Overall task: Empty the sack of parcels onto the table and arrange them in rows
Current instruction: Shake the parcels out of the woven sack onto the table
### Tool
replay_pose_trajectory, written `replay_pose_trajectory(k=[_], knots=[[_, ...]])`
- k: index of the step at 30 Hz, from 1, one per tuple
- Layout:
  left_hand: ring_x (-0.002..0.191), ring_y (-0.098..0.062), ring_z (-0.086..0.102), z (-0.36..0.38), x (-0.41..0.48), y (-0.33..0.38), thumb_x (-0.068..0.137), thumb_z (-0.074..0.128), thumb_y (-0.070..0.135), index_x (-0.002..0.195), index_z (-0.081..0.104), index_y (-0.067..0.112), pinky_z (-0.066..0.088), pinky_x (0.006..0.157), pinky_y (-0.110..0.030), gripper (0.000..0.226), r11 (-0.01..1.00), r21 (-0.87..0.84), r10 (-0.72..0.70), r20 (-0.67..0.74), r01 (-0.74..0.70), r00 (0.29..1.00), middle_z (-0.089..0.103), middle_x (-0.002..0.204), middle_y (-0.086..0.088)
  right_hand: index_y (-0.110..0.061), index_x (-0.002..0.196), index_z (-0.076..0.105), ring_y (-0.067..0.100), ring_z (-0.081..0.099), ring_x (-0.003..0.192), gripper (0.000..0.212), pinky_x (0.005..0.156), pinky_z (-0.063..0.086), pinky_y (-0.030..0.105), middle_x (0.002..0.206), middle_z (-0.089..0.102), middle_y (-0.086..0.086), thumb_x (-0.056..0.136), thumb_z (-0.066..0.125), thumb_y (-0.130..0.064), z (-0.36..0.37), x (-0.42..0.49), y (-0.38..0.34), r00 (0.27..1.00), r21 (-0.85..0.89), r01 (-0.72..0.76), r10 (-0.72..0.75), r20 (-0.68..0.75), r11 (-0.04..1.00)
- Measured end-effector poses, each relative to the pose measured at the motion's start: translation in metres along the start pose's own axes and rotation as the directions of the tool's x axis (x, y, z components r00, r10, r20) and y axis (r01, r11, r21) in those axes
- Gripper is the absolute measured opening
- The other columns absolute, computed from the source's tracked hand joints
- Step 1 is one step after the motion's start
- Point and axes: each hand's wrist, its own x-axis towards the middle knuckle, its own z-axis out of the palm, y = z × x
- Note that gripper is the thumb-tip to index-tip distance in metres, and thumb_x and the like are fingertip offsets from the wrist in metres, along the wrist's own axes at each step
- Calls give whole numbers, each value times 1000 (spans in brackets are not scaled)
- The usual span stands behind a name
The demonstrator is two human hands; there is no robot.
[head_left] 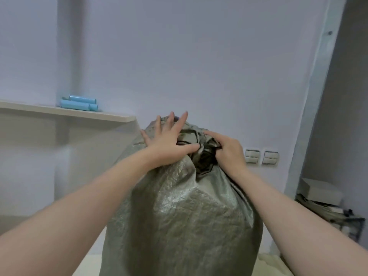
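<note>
A tall, full grey-green woven sack (183, 216) stands upright in front of me on a pale table (89, 263). Its top is bunched and gathered shut. My left hand (169, 142) lies on the left of the bunched top, fingers spread over the fabric and thumb pressed into the folds. My right hand (227, 150) pinches the gathered fabric on the right side of the top. No parcels show; the sack hides its contents.
A pale shelf (65, 113) on the left wall carries blue tubes (79, 103). Two wall switches (261, 157) sit right of the sack. A cluttered stack with a white box (318, 191) stands at the right by a door frame.
</note>
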Motion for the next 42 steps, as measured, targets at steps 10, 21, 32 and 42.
replay_pose_trajectory(k=[10,21,32,42], knots=[[143,-27,18,9,-5,2,72,70,63,143,16,50,11,102,-78,89,951,305,41,43,-52,998,27,149,1,-27,119,69,0,61,109,66,99,48,26,117,70,-7,69,52,13,-23,-16,-37,971,163,177,-200,132,971],[112,-27,43,7,-40,0,76,51,-2,102,61,34,32,101,-55,46,935,259,290,-161,-243,943,47,117,1,-35,152,21,12,40,135,110,115,31,38,148,38,-13,62,61,-82,-47,-20,-52,575,-190,-163,250,779,968],[149,-20,-6,-28,-58,-8,74,79,43,153,-15,23,6,120,-39,124,997,72,11,167,-23,986,-12,161,0,-34,127,58,33,59,109,63,81,48,32,115,67,12,77,46,3,-29,-47,-41,947,-377,-133,229,224,917],[101,-36,60,-54,-26,17,97,32,10,117,63,21,46,82,-40,38,964,257,63,-456,64,888,66,110,-13,-21,111,67,36,61,87,55,65,30,29,92,70,16,70,46,9,-61,15,-67,958,-304,-18,-71,-279,953]])
